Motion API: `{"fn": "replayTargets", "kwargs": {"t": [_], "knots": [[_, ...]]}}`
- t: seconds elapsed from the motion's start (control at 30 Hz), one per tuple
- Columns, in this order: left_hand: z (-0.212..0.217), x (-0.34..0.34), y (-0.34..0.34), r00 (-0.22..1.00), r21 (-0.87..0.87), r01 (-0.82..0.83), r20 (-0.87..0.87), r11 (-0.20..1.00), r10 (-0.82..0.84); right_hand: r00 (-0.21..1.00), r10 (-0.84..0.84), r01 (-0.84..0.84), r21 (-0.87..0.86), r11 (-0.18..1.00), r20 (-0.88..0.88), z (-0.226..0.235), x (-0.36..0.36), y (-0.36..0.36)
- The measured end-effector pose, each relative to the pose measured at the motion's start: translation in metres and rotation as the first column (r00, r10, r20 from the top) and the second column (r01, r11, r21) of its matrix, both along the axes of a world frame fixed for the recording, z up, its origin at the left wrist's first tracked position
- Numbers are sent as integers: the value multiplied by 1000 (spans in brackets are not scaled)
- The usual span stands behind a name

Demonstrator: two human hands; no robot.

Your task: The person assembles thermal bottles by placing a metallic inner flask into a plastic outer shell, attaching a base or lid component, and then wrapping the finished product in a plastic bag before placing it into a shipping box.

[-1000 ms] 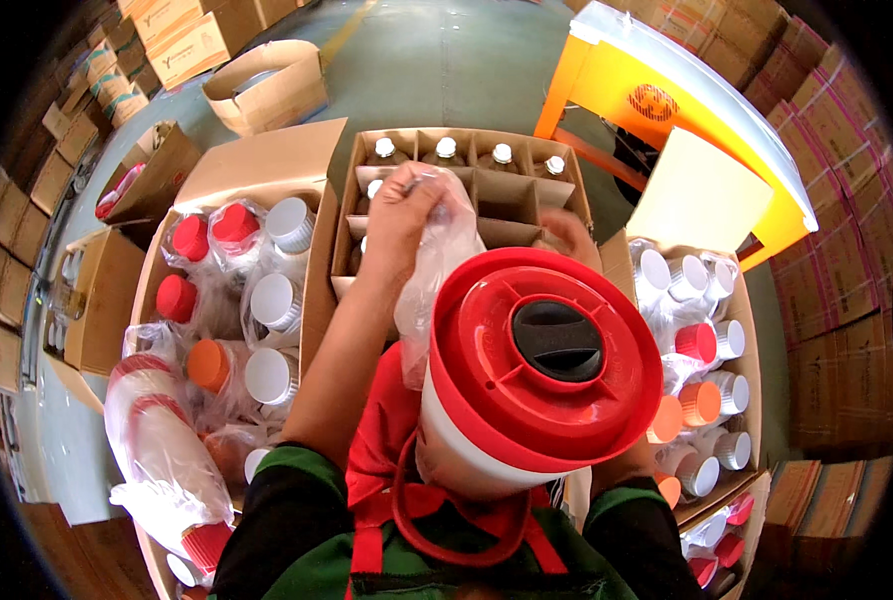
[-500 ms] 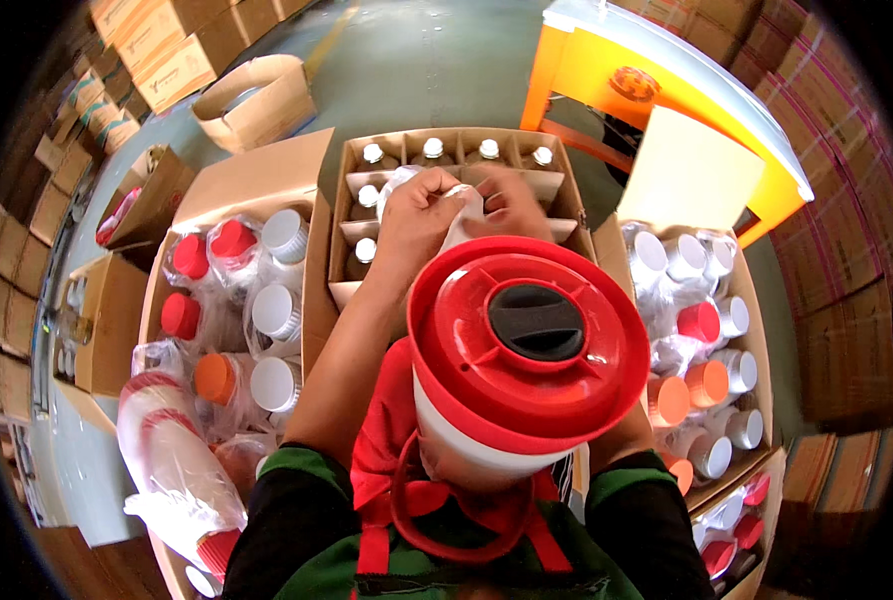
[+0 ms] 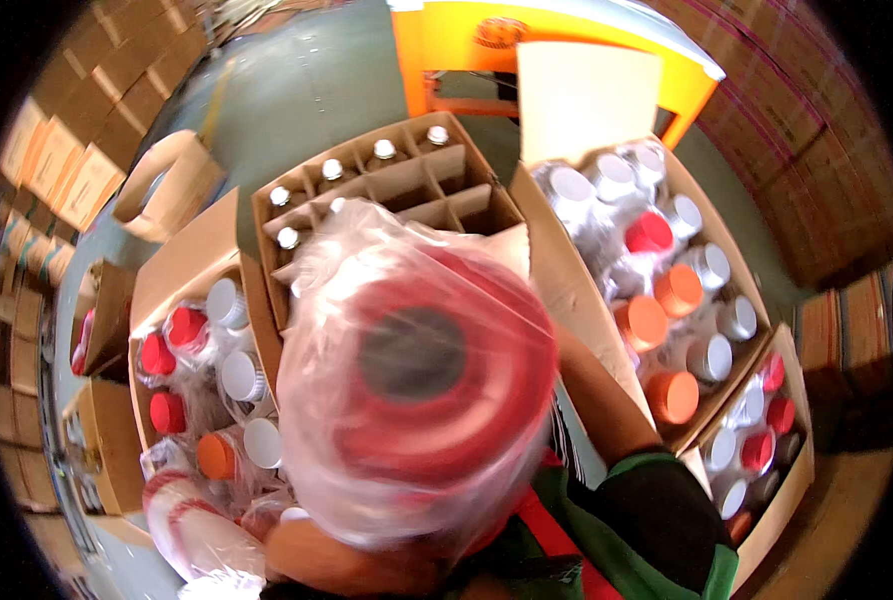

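Note:
A large white container with a round red lid and a dark centre (image 3: 416, 360) fills the middle of the view, close to the camera and blurred. A clear plastic bag (image 3: 316, 280) is draped over it and covers the lid. My right forearm (image 3: 596, 390) runs in under the container's right side, and the hand itself is hidden behind it. A blurred stretch of my left arm or left hand (image 3: 356, 560) shows below the bagged container, right against the bag's lower edge. Its fingers cannot be made out.
Behind the container is an open cardboard box with dividers (image 3: 406, 185) holding several small white-capped bottles. Open cartons of bagged jars with red, white and orange lids stand at the left (image 3: 196, 370) and right (image 3: 666, 280). An orange table (image 3: 556, 30) is beyond, and stacked cartons line the edges.
The plastic bag, held above the divided box before, has come down over the red lid. The container is now closer to the camera and covers both hands.

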State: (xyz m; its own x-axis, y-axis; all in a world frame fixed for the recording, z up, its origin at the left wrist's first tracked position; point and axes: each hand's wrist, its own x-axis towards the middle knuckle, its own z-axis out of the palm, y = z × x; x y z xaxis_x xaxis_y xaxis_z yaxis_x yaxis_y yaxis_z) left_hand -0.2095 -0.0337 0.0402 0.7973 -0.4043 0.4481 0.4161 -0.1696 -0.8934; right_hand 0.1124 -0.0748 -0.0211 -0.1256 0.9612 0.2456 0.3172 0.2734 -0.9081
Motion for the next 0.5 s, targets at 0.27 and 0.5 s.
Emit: {"fn": "replayTargets", "kwargs": {"t": [0.27,0.5], "knots": [[66,46,-92,928,-982,-186,-187,34,-322,965,-168,141,141,980,200,17,18,12],[-83,-36,-86,987,-25,-60,-149,-998,-56,786,112,28,217,976,-608,43,-15,-9]]}}
